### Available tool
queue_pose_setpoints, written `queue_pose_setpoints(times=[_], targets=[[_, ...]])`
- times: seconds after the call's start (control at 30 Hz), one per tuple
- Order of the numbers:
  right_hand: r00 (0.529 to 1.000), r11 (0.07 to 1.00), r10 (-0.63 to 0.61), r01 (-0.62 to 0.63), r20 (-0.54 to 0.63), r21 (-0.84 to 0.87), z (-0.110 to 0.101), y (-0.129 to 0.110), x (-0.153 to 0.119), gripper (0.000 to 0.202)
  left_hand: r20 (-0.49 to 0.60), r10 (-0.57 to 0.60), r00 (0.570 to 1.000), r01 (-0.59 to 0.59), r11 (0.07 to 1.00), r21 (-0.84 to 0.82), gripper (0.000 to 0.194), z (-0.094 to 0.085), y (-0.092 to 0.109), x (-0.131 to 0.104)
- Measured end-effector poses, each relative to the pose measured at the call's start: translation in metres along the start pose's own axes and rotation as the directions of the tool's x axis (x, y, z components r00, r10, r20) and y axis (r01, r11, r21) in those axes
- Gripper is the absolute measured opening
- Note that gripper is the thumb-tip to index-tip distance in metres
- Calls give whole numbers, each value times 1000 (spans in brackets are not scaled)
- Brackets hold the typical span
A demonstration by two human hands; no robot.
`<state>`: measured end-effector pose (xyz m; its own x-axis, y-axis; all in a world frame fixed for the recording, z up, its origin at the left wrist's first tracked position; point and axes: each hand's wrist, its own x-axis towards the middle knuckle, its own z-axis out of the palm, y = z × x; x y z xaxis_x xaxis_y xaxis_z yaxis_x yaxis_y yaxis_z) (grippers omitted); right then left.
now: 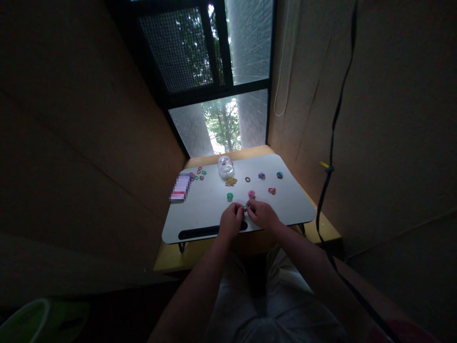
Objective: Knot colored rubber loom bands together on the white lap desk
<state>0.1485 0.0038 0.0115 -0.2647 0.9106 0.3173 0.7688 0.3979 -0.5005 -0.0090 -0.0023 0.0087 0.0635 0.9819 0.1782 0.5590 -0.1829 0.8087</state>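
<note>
Near the front edge of a white lap table [200,209], my left hand [232,220] and my right hand [262,214] meet with fingertips closed. Between them they pinch a small green band [244,207], too small to make out fully. Just beyond my hands lie a green bunch of bands [230,196] and a pink bunch [252,194]. Farther back are a yellow bunch [231,181], a dark ring [247,179], a purple bunch [262,176], a blue bunch [280,175] and a red bunch [272,190].
A clear plastic jar [225,167] stands at the back. Loose red and green bands [200,172] lie back left, beside a blurred phone-like rectangle [180,187]. A black slot [200,233] runs along the front. A black strap [333,124] hangs at right.
</note>
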Motion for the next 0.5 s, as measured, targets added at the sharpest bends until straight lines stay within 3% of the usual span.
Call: queue_pose_setpoints(times=[0.5], targets=[[999, 995, 4, 0, -42, 104, 1, 2, -1, 21, 9, -7, 1000, 8, 999, -43, 21, 0, 2, -3]])
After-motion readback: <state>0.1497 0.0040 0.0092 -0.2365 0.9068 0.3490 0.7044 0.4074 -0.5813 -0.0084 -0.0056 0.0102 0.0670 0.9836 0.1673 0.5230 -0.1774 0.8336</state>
